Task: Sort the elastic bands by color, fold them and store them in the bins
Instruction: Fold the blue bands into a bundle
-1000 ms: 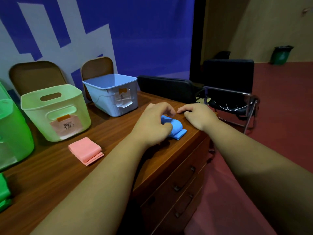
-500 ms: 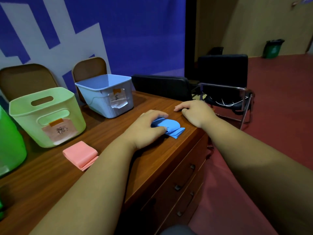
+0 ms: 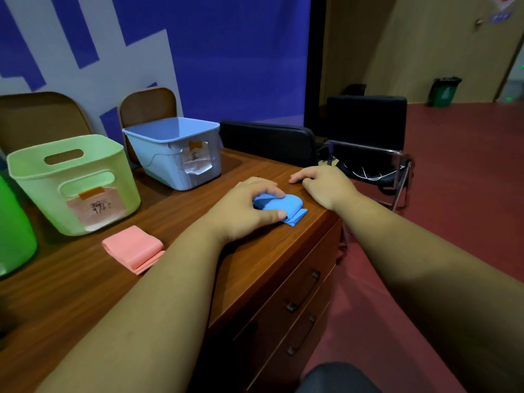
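Folding of the blue elastic band [image 3: 283, 205] is judged complete. Over the last second the right hand [image 3: 323, 185] has been drawn off the band and is now rested on the tabletop [image 3: 85, 293] just beside it, with fingers loosely curled and nothing held. The band is pinched by the left hand [image 3: 243, 212] alone, thumb at the near edge and fingers over the top, close to the tabletop's right edge. One-handed control suggests that transfer to a bin can be started. The blue bin [image 3: 175, 154], beyond and to the left, matches in colour and is judged the destination.

The band is a thin, matte, rubbery strip, layered into a compact pad with one rounded fold and squared loose ends. A pink elastic band [image 3: 133, 251] is laid folded likewise before the pale green bin [image 3: 73, 182]. Both bins are smooth moulded plastic with taped paper labels. The tabletop is finished in wood grain.
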Motion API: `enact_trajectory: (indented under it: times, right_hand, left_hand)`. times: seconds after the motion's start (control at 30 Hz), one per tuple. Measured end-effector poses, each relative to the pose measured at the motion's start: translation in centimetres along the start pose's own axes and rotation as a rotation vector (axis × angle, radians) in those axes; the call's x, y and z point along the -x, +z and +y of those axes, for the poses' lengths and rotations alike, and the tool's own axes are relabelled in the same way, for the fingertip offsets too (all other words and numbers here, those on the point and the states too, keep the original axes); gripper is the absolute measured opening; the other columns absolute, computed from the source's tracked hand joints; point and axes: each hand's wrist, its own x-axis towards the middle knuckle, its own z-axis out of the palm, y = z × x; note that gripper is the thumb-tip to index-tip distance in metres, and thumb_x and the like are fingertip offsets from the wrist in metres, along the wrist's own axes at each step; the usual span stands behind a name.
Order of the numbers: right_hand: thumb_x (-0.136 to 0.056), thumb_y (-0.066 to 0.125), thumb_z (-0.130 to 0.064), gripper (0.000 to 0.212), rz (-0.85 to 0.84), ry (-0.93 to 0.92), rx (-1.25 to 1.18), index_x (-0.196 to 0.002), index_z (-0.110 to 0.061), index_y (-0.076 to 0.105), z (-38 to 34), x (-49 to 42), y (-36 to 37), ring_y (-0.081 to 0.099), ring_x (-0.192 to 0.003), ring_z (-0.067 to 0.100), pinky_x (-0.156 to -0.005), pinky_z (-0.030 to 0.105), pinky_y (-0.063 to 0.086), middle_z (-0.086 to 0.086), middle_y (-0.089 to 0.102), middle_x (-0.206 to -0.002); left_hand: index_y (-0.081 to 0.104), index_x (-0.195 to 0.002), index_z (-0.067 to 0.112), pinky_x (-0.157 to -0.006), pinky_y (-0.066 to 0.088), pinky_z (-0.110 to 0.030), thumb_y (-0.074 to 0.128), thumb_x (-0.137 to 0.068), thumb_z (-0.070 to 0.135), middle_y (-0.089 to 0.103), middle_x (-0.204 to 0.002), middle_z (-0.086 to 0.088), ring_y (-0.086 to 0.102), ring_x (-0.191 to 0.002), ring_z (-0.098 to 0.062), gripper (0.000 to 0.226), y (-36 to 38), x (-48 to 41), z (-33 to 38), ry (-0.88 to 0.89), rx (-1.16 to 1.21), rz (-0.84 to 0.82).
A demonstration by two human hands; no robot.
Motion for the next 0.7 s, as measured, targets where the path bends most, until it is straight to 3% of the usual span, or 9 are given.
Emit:
enact_trajectory:
  times: [0.3, 0.43, 0.5, 0.6, 0.7]
  right_hand:
    - [-0.097, 0.05, -0.031, 0.037, -0.01, -0.006, 0.007, -0.113, -0.047, 0.079, -0.3, 0.4, -0.3, 0.059, -0.132, 0.007, -0.117, 0.039, 0.046, -0.022, 0.071, -0.134]
    - [-0.092, 0.053, -0.036, 0.036, 0.026, -0.005, -0.01, -0.109, -0.05, 0.081, 0.0, 0.0, -0.4, 0.06, -0.13, -0.002, -0.116, 0.034, 0.047, -0.031, 0.072, -0.126]
    - [-0.093, 0.054, -0.033, 0.037, 0.029, -0.005, 0.009, -0.112, -0.05, 0.08, -0.2, 0.4, -0.4, 0.059, -0.131, -0.004, -0.116, 0.029, 0.045, -0.032, 0.071, -0.127]
    - [-0.097, 0.054, -0.027, 0.04, 0.019, 0.019, 0.029, -0.121, -0.047, 0.079, -0.5, 1.2, -0.1, 0.053, -0.133, -0.002, -0.109, 0.019, 0.04, -0.031, 0.068, -0.133]
    - [-0.095, 0.056, -0.022, 0.042, 0.055, 0.004, 0.007, -0.125, -0.04, 0.079, -0.9, 1.8, 0.6, 0.054, -0.13, 0.003, -0.111, 0.023, 0.042, -0.027, 0.069, -0.135]
  left_hand:
    - [0.078, -0.111, 0.047, -0.118, 0.039, -0.042, 0.089, -0.081, 0.043, 0.057, -0.139, 0.025, 0.048, -0.134, -0.002, 0.033, 0.5, 0.3, 0.2, -0.017, 0.029, 0.042]
    - [0.081, -0.106, 0.046, -0.116, 0.035, -0.032, 0.082, -0.086, 0.05, 0.06, -0.139, 0.024, 0.049, -0.134, -0.002, 0.02, 0.8, -0.1, -0.2, -0.013, 0.079, 0.092]
    - [0.082, -0.105, 0.041, -0.115, 0.031, -0.029, 0.073, -0.097, 0.042, 0.058, -0.141, 0.024, 0.048, -0.135, 0.0, 0.012, 1.0, 0.0, -0.3, -0.021, 0.081, 0.133]
    - [0.08, -0.107, 0.038, -0.119, 0.034, -0.032, 0.069, -0.099, 0.015, 0.056, -0.144, 0.022, 0.047, -0.139, -0.003, 0.027, 0.9, 0.1, -1.0, -0.014, 0.156, 0.179]
    - [0.074, -0.118, 0.027, -0.107, 0.044, -0.018, 0.066, -0.099, 0.01, 0.06, -0.135, 0.013, 0.056, -0.129, -0.001, 0.027, 1.1, 0.2, -1.0, -0.12, 0.206, 0.342]
